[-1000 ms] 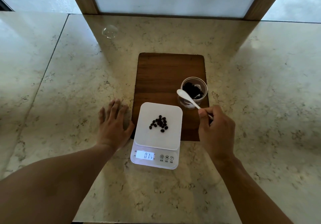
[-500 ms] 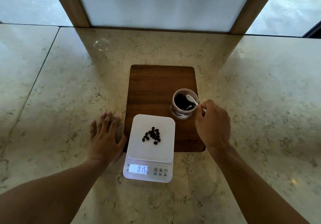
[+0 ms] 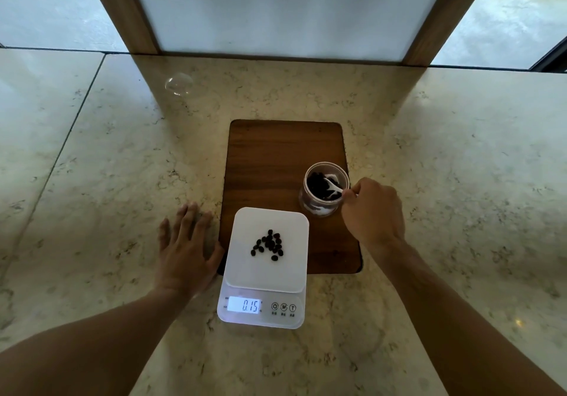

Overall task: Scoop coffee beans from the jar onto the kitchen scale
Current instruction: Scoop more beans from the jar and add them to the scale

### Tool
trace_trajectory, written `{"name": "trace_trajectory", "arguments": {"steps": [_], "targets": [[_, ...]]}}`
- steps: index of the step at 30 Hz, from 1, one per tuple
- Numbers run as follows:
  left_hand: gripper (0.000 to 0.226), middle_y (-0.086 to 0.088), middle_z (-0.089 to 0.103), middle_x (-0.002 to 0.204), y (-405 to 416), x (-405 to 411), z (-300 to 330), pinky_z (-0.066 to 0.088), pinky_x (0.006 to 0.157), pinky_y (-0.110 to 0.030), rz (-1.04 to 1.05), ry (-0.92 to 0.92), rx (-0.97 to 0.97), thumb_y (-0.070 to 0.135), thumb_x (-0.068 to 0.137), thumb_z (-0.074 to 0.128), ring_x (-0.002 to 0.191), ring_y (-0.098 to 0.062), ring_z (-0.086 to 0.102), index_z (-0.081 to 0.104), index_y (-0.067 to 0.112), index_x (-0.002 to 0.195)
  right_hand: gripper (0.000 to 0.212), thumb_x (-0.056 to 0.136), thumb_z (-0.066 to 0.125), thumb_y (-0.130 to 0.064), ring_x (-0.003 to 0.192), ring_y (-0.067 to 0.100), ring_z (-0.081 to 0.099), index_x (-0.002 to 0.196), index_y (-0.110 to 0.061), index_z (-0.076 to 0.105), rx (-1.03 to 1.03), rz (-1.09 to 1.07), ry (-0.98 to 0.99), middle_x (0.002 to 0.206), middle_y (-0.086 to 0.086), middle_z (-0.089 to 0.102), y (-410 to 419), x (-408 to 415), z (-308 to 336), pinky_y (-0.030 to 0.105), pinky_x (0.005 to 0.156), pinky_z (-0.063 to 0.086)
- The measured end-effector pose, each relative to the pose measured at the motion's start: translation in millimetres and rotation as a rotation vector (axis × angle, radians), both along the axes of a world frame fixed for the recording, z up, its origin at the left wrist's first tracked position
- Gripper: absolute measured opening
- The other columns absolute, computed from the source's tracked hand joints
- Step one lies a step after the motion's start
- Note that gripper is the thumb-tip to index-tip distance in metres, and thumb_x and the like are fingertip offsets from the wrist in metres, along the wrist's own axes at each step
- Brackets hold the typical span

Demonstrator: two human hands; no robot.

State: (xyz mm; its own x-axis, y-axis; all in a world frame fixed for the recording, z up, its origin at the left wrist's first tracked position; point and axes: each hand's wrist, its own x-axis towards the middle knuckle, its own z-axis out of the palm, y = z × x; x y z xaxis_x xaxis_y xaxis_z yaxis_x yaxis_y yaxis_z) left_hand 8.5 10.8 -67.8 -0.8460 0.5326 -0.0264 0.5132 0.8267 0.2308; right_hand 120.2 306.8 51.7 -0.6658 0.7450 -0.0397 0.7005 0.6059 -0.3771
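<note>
A clear jar point(image 3: 319, 210) of dark coffee beans stands on the right side of a wooden board point(image 3: 282, 162). My right hand point(image 3: 372, 208) holds a white spoon point(image 3: 333, 187) by its handle, with the bowl dipped down among the beans inside the jar. A white kitchen scale point(image 3: 267, 272) sits at the board's near edge, its lit display reading 0.15. A small pile of coffee beans point(image 3: 268, 245) lies on its platform. My left hand point(image 3: 187, 251) rests flat on the counter, fingers spread, just left of the scale.
The marble counter point(image 3: 122, 165) stretches wide on both sides. A wood-framed frosted panel point(image 3: 288, 8) rises at the back edge. A small clear round thing point(image 3: 179, 84) lies on the counter at the far left of the board.
The spoon has gone from above the jar's rim down into the beans, with my right hand moving closer to the jar. The scale reading has risen to 0.15. My left hand stays put.
</note>
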Motion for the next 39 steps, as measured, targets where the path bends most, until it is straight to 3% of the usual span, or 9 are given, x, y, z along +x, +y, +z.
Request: {"name": "trace_trajectory", "arguments": {"steps": [2,10,16,22,25,28,30,34,39], "targets": [[0.074,-0.011,0.022,0.163,0,0,0,0.004,0.121,-0.053,-0.002,0.001,-0.004,0.058,0.087,0.029,0.152,-0.024,0.005,0.036,0.017,0.148,0.023,0.094,0.060,-0.027,0.064,0.019,0.061,0.089,-0.008,0.071,-0.061,-0.013,-0.016,0.076,0.007,0.069,4,-1,2,0.026,0.054,0.044],[0.074,-0.010,0.021,0.163,-1,1,1,0.003,0.121,-0.052,0.001,-0.001,-0.012,0.057,0.087,0.028,0.152,-0.022,0.004,0.036,0.017,0.148,0.033,0.091,0.063,-0.025,0.052,0.021,0.064,0.062,-0.010,0.065,-0.211,-0.037,0.029,0.057,0.005,0.066,8,-2,4,0.024,0.050,0.047],[0.074,-0.010,0.020,0.163,-1,0,0,0.004,0.121,-0.053,-0.007,0.002,-0.020,0.058,0.087,0.028,0.152,-0.023,0.003,0.036,0.017,0.149,0.042,0.090,0.066,-0.027,0.046,0.023,0.062,0.052,-0.012,0.060,-0.272,-0.062,0.049,0.051,0.009,0.064,8,-1,2,0.018,0.044,0.038],[0.073,-0.011,0.023,0.162,-2,-1,-2,0.006,0.121,-0.054,-0.015,0.013,-0.019,0.057,0.087,0.031,0.152,-0.024,0.006,0.037,0.017,0.148,0.043,0.090,0.067,-0.027,0.041,0.019,0.052,0.052,-0.008,0.060,-0.377,-0.091,0.081,0.048,0.008,0.058,11,1,-2,0.024,0.049,0.044],[0.072,-0.011,0.023,0.162,-3,-2,-4,0.006,0.121,-0.053,-0.011,0.014,-0.017,0.057,0.088,0.032,0.152,-0.024,0.006,0.036,0.017,0.148,0.039,0.089,0.068,-0.027,0.043,0.020,0.052,0.062,0.001,0.066,-0.432,-0.132,0.084,0.050,0.008,0.059,13,2,-2,0.026,0.051,0.044],[0.071,-0.011,0.025,0.162,-3,-1,-4,0.006,0.121,-0.053,-0.008,0.017,-0.010,0.056,0.088,0.032,0.152,-0.024,0.008,0.038,0.017,0.147,0.032,0.089,0.069,-0.026,0.054,0.029,0.063,0.077,0.004,0.073,-0.497,-0.156,0.112,0.067,0.017,0.071,15,2,-2,0.028,0.054,0.046],[0.071,-0.011,0.025,0.161,-2,0,-3,0.005,0.121,-0.052,-0.009,0.015,-0.003,0.056,0.087,0.032,0.152,-0.025,0.008,0.039,0.017,0.147,0.033,0.087,0.070,-0.027,0.054,0.029,0.059,0.082,0.006,0.073,-0.534,-0.178,0.128,0.070,0.021,0.070,16,3,-3,0.032,0.055,0.048],[0.072,-0.012,0.027,0.161,-1,0,-1,0.006,0.121,-0.053,-0.007,0.020,0.005,0.056,0.087,0.032,0.152,-0.026,0.009,0.039,0.016,0.147,0.033,0.085,0.071,-0.026,0.052,0.024,0.051,0.080,0.007,0.071,-0.588,-0.226,0.103,0.057,0.009,0.054,18,4,-4,0.036,0.055,0.047],[0.070,-0.012,0.027,0.161,-1,0,-2,0.006,0.121,-0.053,-0.001,0.021,0.012,0.054,0.087,0.033,0.152,-0.025,0.010,0.040,0.016,0.146,0.030,0.087,0.069,-0.026,0.058,0.025,0.052,0.082,0.004,0.073,-0.641,-0.259,0.116,0.066,0.008,0.055,18,4,-3,0.036,0.057,0.047]]}}
